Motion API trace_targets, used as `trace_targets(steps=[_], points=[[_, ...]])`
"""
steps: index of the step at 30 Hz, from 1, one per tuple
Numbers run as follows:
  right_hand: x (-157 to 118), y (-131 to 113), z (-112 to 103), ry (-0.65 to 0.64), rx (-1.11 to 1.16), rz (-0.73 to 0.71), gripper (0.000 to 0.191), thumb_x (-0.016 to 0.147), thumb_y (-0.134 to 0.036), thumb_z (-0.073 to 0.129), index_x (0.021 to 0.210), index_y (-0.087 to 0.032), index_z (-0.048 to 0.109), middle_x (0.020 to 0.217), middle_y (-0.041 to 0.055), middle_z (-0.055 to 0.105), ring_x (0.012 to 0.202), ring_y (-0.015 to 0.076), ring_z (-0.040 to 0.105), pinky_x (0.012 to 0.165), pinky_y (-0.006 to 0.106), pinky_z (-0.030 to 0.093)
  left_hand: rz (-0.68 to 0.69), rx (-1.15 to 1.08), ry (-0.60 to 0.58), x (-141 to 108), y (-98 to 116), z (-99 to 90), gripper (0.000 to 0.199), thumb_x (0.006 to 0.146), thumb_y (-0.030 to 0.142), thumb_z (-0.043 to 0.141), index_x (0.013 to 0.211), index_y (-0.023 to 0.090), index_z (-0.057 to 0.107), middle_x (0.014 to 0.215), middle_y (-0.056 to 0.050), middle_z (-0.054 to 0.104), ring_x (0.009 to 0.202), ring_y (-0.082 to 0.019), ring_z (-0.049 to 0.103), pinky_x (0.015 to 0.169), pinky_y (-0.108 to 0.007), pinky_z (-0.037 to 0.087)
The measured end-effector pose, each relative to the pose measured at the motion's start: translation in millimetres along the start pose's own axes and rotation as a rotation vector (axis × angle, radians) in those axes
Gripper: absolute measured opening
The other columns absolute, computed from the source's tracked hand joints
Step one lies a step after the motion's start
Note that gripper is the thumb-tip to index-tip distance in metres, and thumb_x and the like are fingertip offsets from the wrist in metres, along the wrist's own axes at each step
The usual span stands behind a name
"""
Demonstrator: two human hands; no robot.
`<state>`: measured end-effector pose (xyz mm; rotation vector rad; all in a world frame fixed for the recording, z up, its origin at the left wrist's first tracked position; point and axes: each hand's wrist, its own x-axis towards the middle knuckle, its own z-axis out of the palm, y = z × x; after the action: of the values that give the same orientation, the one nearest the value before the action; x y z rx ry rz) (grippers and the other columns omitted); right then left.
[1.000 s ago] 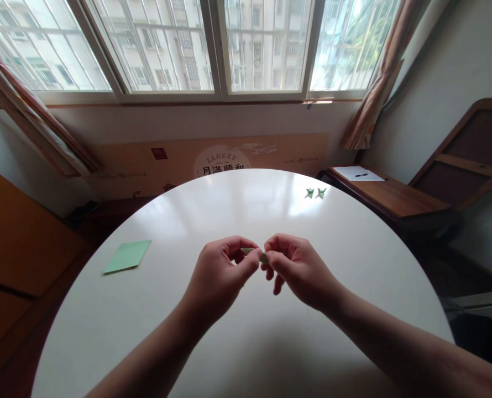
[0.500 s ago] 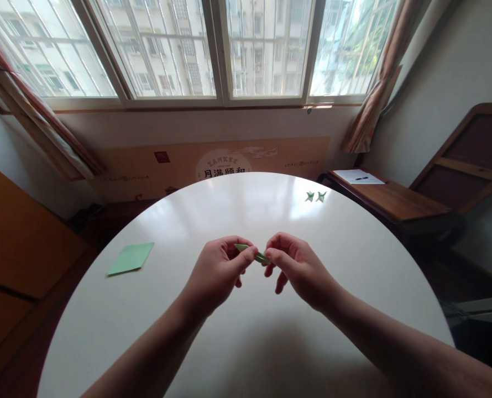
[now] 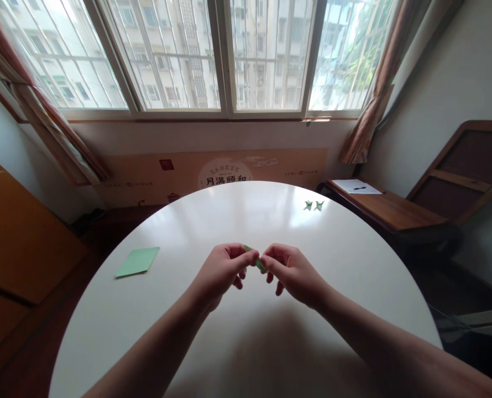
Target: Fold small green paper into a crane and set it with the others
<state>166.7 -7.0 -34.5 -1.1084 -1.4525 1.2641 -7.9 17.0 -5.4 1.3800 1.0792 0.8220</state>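
Above the middle of the white round table (image 3: 179, 221), a small folded green paper (image 3: 260, 266) is held between both hands. My left hand (image 3: 225, 270) pinches its left part between thumb and fingers. My right hand (image 3: 289, 270) pinches its right side, with the fingertips of both hands nearly touching. Much of the paper is hidden behind the fingers. A flat stack of green square paper (image 3: 137, 262) lies on the table to the left. Two small folded green paper figures (image 3: 308, 205) stand side by side near the far right edge.
Beyond the table at the right is a wooden bench (image 3: 387, 209) with a white sheet (image 3: 357, 187) and a dark pen on it. A printed box (image 3: 271, 166) stands against the wall below the window.
The view has shifted slightly, so the room and table sit lower. The green paper has turned to a steeper slant, and my hands are a little closer together.
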Motion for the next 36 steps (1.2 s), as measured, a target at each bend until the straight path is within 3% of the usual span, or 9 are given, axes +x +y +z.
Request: trace_targets(steps=[8, 12, 19, 36], points=[[0.7, 4.6, 2.2, 0.066, 0.031, -0.060, 0.027, 0.092, -0.042, 0.058, 0.085, -0.016, 0.060, 0.075, 0.0024, 0.062, 0.060, 0.0130, 0.059, 0.038, 0.019, 0.048, 0.001, -0.139, 0.084, 1.0, 0.1, 3.2, 0.045, 0.077, 0.057, 0.071, 0.090, 0.014, 0.069, 0.089, -0.007, 0.066, 0.058, -0.010, 0.049, 0.039, -0.018, 0.038], [1.3, 6.6, 3.0, 0.082, 0.027, -0.073, 0.029, 0.093, -0.043, 0.058, 0.085, -0.016, 0.060, 0.077, 0.0025, 0.062, 0.059, 0.0118, 0.058, 0.040, 0.019, 0.048, 0.009, -0.058, 0.025, -1.5, 0.3, 6.8, 0.038, 0.075, 0.050, 0.075, 0.081, 0.013, 0.070, 0.079, -0.006, 0.064, 0.061, -0.012, 0.050, 0.041, -0.017, 0.038], [1.3, 7.4, 5.8, 0.054, 0.015, -0.054, 0.031, 0.092, -0.046, 0.060, 0.086, -0.016, 0.062, 0.077, 0.0036, 0.064, 0.062, 0.0130, 0.058, 0.042, 0.020, 0.048, 0.083, 0.045, 0.070, -1.8, -1.1, 7.4, 0.025, 0.077, 0.038, 0.069, 0.073, 0.013, 0.069, 0.059, 0.000, 0.057, 0.053, -0.011, 0.048, 0.042, -0.019, 0.038], [10.9, 13.5, -6.6, -0.028, -0.078, 0.054, 0.021, 0.089, -0.035, 0.061, 0.086, -0.015, 0.065, 0.078, 0.0043, 0.067, 0.062, 0.0136, 0.062, 0.041, 0.018, 0.046, 0.077, 0.071, 0.115, 7.8, -9.5, -1.7, 0.026, 0.074, 0.039, 0.072, 0.073, 0.013, 0.073, 0.056, 0.001, 0.056, 0.051, -0.011, 0.046, 0.043, -0.021, 0.038]])
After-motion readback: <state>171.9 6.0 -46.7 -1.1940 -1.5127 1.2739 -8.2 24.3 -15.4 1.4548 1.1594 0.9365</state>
